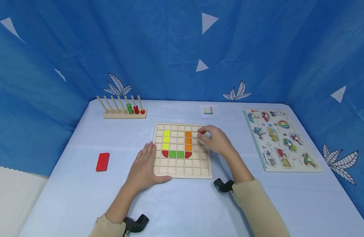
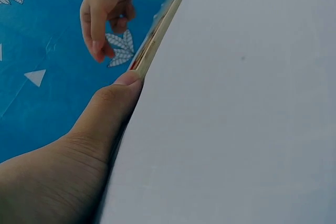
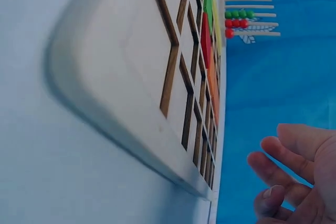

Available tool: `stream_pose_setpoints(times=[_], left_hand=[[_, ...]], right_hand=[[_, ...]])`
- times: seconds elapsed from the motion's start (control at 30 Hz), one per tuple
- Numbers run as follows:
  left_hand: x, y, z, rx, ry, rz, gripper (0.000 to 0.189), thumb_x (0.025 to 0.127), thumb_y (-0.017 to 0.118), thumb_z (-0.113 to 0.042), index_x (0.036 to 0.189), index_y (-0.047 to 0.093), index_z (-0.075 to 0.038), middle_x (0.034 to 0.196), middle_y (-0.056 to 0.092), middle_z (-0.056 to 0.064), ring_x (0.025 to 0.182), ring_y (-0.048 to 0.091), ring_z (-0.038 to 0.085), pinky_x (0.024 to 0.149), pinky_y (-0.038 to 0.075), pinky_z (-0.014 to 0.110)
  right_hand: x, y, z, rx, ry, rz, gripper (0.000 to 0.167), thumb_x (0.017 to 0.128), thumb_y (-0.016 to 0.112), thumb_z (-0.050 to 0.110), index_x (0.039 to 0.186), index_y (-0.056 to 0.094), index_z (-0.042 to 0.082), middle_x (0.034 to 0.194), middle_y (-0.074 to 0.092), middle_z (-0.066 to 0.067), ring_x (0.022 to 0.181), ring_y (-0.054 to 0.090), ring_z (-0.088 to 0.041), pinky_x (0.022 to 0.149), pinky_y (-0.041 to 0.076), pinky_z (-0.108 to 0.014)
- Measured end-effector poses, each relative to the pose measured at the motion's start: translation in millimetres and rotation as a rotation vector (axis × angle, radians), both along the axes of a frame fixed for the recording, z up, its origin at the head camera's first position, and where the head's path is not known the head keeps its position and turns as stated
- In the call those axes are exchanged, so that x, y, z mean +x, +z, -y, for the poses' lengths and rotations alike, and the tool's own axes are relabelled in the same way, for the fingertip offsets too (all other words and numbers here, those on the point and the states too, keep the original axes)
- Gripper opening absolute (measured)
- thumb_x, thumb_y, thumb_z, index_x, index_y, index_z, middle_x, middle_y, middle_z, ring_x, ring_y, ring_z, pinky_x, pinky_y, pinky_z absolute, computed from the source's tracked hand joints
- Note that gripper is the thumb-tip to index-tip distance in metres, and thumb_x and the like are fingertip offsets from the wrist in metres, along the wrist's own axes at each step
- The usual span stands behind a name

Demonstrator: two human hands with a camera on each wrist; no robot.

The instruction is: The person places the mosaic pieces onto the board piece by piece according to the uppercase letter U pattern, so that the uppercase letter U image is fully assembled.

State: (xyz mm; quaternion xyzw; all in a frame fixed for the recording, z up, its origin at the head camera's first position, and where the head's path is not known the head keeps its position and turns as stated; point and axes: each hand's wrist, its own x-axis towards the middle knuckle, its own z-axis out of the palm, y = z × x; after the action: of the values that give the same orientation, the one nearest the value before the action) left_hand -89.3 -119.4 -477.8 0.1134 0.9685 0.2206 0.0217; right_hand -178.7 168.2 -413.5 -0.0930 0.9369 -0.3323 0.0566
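A wooden grid board (image 1: 180,171) lies flat on the table with colored pieces set in a U shape. Three yellow squares (image 1: 166,139) form its left side, three orange squares (image 1: 188,141) its right. Along the bottom sit two green squares (image 1: 176,154) between two red rounded corners (image 1: 165,153). My left hand (image 1: 144,169) rests at the board's left side, fingers extended along that edge and thumb by the front edge. Over the board's right part hovers my right hand (image 1: 215,140), its fingers loosely bent with nothing between them in the right wrist view (image 3: 294,177).
A small card (image 1: 209,112) with a similar U pattern lies behind the board. To the back left stands a peg stand (image 1: 124,115) with green and red beads. A red block (image 1: 102,162) lies at left, and a picture puzzle board (image 1: 276,141) at right.
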Motion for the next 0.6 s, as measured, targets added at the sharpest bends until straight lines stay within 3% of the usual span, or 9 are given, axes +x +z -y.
stream_pose_setpoints(times=[0.3,0.47,0.6], left_hand=[[1.4,3.6,-0.8,0.005,0.008,0.005,0.135,0.062,0.075,-0.077,0.158,0.016,-0.002,0.167,0.013,0.013,0.156,0.009,0.031,0.125,0.015,0.054],[2.3,4.5,-0.9,-0.008,0.009,0.012,0.135,0.062,0.075,-0.077,0.158,0.015,-0.002,0.167,0.012,0.014,0.156,0.007,0.031,0.125,0.015,0.054],[2.7,7.8,-2.2,-0.018,0.010,-0.011,0.131,0.065,0.071,-0.079,0.159,0.016,-0.005,0.167,0.011,0.015,0.156,0.006,0.034,0.124,0.014,0.056]], right_hand=[[27.1,8.7,-7.7,0.052,-0.026,-0.073,0.030,0.098,0.061,0.036,0.120,0.069,0.016,0.119,0.067,-0.001,0.093,0.060,-0.023,0.082,0.055,-0.038],[40.7,8.8,-7.6,0.078,-0.028,-0.116,0.029,0.097,0.063,0.035,0.120,0.069,0.018,0.117,0.066,0.000,0.078,0.054,-0.019,0.064,0.049,-0.030],[50.3,7.2,-8.9,0.098,-0.032,-0.134,0.033,0.097,0.063,0.037,0.124,0.066,0.019,0.124,0.064,0.000,0.089,0.060,-0.021,0.070,0.053,-0.036]])
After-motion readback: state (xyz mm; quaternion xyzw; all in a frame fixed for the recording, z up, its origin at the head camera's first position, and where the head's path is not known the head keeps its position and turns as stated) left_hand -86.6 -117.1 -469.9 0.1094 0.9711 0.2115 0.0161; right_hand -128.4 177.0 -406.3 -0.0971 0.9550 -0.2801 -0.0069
